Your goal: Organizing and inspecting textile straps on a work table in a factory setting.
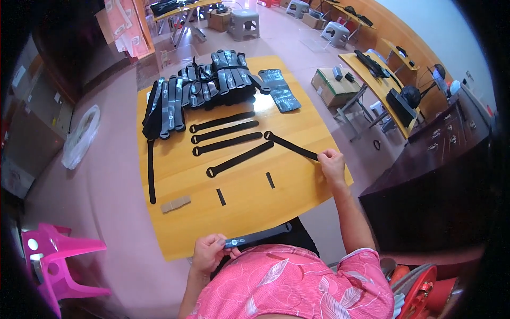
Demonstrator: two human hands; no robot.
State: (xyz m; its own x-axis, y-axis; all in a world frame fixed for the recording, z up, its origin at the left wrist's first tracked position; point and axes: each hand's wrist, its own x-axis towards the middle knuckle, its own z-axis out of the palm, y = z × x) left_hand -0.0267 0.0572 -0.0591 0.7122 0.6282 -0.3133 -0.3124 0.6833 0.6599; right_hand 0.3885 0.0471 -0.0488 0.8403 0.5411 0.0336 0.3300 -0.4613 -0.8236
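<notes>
My left hand (208,251) grips one end of a black strap (260,236) held at the near edge of the wooden table (175,175). Over at the table's right edge, my right hand (332,164) pinches the end of another black strap (291,145) lying diagonally. Several black straps (226,132) lie in a row at mid table. Two short black strips (270,179) (221,196) rest closer to me. A long strap (151,170) runs down the left side.
A heap of packaged straps (202,87) fills the table's far end, with a flat packet (279,90) beside it. A small tan piece (175,203) lies near the left. Pink stool (58,255) at lower left, dark cabinet (425,181) on the right, white bag (81,136) on the floor.
</notes>
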